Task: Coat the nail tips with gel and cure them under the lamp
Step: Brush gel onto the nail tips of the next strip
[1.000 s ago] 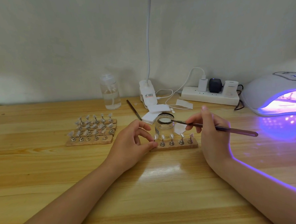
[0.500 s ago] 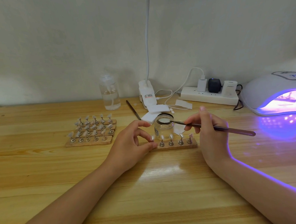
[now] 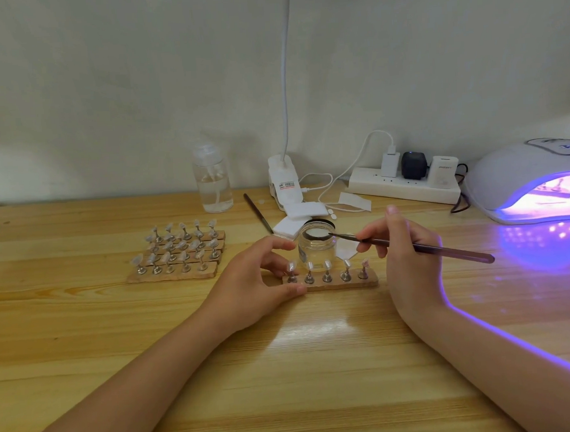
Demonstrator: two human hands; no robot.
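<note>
1. Little moved since half a second ago: brush tip still at the rim of the jar, left hand still at the end of the holder strip.
2. Right hand (image 3: 408, 259): fingers pinched on a slim dark metal-handled gel brush (image 3: 420, 248), handle pointing right, tip over the mouth of the jar.
3. Small clear glass jar of gel (image 3: 317, 250): open, upright on the light wooden surface (image 3: 285, 364), just behind the holder strip; black lid edge visible behind it.
4. Narrow cork-coloured holder strip (image 3: 333, 283): five clear nail tips on small metal stands (image 3: 327, 269) in a row, centre of the surface, between the two hands.
5. Left hand (image 3: 254, 283): fingers curled, thumb and forefinger pinching the left end of the strip.
6. Three further cork-coloured strips of nail tips on stands (image 3: 176, 251): side by side, left of the left hand, apart from it.
7. White domed curing lamp (image 3: 519, 177): far right, lit violet inside, a strip with stands visible under it; violet glow on the surface and right forearm.
8. Clear plastic pump bottle (image 3: 212, 183): upright near the wall.
9. White clip-on desk lamp base (image 3: 283, 183): beside the bottle, stem rising out of view.
10. White power strip with three plugs (image 3: 404, 186): against the wall.
11. White square pads (image 3: 297, 217): behind the jar.
12. Second dark brush (image 3: 257, 212): lying left of the pads.
</note>
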